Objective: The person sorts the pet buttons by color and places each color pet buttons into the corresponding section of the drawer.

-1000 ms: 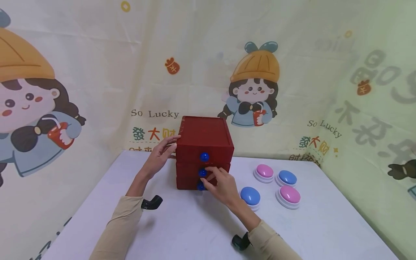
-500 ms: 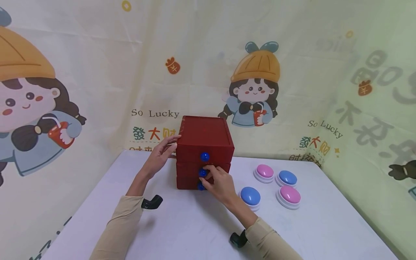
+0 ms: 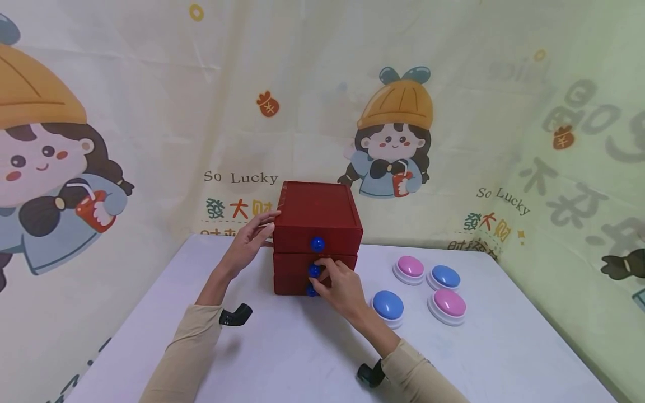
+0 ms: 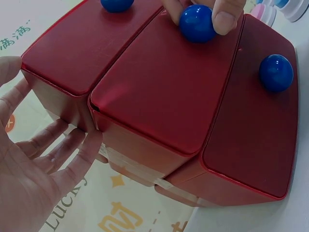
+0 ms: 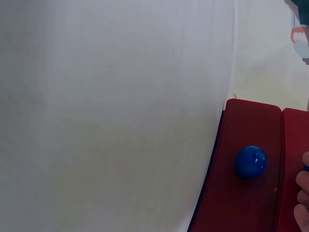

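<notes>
A dark red cabinet (image 3: 317,204) with three stacked drawers stands on the white table, each drawer front bearing a round blue knob. My right hand (image 3: 345,285) pinches the middle drawer's knob (image 4: 197,23) between thumb and fingers. In the right wrist view only some fingertips (image 5: 302,186) show at the right edge, beside the bottom drawer's knob (image 5: 251,162). Against the cabinet's left side, my left hand (image 3: 244,246) rests with its fingers extended. The left wrist view shows a narrow dark gap at one corner of the middle drawer front (image 4: 159,92). The top drawer's knob (image 3: 317,244) is untouched.
To the right of the cabinet sit two pink push buttons (image 3: 410,266) and two blue push buttons (image 3: 388,305) on white bases. A printed cartoon cloth (image 3: 312,140) hangs behind the table (image 3: 282,358). Black wrist mounts (image 3: 235,314) stick out from the beige sleeves.
My right hand's thumb and fingers have shifted slightly left and closed in on the middle knob. The left hand, cabinet and buttons stay where they were.
</notes>
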`<action>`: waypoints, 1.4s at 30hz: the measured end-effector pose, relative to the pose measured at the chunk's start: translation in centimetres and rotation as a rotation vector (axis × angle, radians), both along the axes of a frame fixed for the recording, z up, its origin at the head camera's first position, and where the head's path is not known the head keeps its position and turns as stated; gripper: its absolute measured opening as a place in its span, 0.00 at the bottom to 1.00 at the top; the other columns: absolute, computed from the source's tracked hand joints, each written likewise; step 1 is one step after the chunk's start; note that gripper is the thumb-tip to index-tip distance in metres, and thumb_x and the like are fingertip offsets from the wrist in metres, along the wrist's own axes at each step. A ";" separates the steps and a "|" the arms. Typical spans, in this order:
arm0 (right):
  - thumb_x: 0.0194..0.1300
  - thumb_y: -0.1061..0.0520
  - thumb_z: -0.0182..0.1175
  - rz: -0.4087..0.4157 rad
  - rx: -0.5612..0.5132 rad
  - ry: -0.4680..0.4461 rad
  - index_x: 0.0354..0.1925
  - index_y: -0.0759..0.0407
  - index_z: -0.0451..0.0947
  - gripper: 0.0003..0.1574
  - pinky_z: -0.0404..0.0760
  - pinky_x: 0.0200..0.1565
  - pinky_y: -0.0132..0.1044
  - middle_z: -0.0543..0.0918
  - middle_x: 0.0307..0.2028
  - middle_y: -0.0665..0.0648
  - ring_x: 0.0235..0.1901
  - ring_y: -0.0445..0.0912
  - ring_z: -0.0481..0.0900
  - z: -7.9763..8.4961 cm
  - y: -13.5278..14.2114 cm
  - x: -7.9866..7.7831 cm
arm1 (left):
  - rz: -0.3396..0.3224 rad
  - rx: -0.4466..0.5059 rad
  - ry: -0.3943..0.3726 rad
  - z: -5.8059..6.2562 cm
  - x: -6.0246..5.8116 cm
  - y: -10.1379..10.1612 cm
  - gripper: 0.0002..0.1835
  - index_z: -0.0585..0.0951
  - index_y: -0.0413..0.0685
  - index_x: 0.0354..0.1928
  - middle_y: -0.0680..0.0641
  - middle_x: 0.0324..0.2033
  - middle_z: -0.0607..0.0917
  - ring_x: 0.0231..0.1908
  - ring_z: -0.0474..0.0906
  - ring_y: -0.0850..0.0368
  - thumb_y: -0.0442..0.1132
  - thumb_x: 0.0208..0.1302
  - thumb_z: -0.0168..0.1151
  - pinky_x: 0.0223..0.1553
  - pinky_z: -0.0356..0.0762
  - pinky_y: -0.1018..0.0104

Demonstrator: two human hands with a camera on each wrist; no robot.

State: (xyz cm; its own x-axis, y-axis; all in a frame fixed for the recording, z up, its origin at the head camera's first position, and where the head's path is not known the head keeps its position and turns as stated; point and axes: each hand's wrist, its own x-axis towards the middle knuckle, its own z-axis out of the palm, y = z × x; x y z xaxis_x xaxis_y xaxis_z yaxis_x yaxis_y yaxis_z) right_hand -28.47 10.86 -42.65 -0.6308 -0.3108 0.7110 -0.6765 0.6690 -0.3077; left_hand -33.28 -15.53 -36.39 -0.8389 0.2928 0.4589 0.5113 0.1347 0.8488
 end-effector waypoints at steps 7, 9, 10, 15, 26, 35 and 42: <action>0.55 0.58 0.79 -0.001 -0.008 0.002 0.51 0.57 0.79 0.26 0.85 0.35 0.30 0.84 0.30 0.51 0.30 0.41 0.82 0.0 0.1 0.9 | -0.002 -0.001 -0.004 0.0 -0.1 0.0 0.25 0.68 0.55 0.75 0.47 0.71 0.71 0.56 0.80 0.52 0.46 0.80 0.51 0.51 0.83 0.62; 0.55 0.58 0.79 0.007 -0.013 -0.001 0.51 0.57 0.80 0.27 0.85 0.35 0.30 0.84 0.30 0.51 0.30 0.40 0.82 0.1 0.1 1.3 | 0.004 -0.006 -0.004 0.0 -0.1 0.0 0.25 0.69 0.56 0.74 0.48 0.71 0.72 0.56 0.80 0.51 0.47 0.80 0.51 0.52 0.83 0.60; 0.55 0.58 0.79 0.010 -0.016 -0.004 0.51 0.57 0.80 0.27 0.85 0.36 0.30 0.84 0.30 0.51 0.31 0.41 0.83 0.1 0.1 1.4 | 0.006 -0.008 -0.005 0.0 -0.1 0.0 0.25 0.69 0.56 0.74 0.48 0.71 0.72 0.56 0.80 0.50 0.47 0.80 0.51 0.52 0.83 0.58; 0.54 0.58 0.79 0.010 -0.021 -0.029 0.50 0.57 0.80 0.27 0.86 0.37 0.30 0.84 0.31 0.51 0.32 0.41 0.83 0.3 0.1 2.5 | 0.005 -0.011 -0.009 0.0 -0.1 0.0 0.25 0.68 0.57 0.75 0.48 0.70 0.72 0.58 0.79 0.47 0.48 0.80 0.51 0.54 0.83 0.48; 0.51 0.59 0.81 0.000 -0.010 -0.055 0.50 0.57 0.81 0.28 0.86 0.39 0.31 0.85 0.32 0.50 0.31 0.39 0.83 0.8 0.0 4.6 | 0.012 -0.014 -0.013 0.0 -0.1 0.1 0.25 0.69 0.59 0.74 0.49 0.70 0.73 0.58 0.79 0.47 0.48 0.80 0.52 0.53 0.83 0.55; 0.49 0.59 0.82 -0.043 0.031 -0.064 0.49 0.55 0.81 0.29 0.86 0.39 0.30 0.86 0.33 0.50 0.31 0.39 0.83 0.7 0.0 5.9 | 0.007 -0.012 -0.007 -0.1 0.0 0.1 0.24 0.69 0.59 0.74 0.48 0.70 0.74 0.58 0.79 0.48 0.47 0.80 0.52 0.52 0.83 0.58; 0.48 0.60 0.82 -0.035 0.030 -0.047 0.48 0.55 0.81 0.29 0.85 0.37 0.28 0.85 0.31 0.49 0.29 0.38 0.82 0.6 0.0 6.6 | 0.006 -0.012 -0.007 0.0 0.1 0.1 0.25 0.68 0.58 0.75 0.48 0.70 0.73 0.59 0.78 0.47 0.48 0.80 0.52 0.52 0.84 0.59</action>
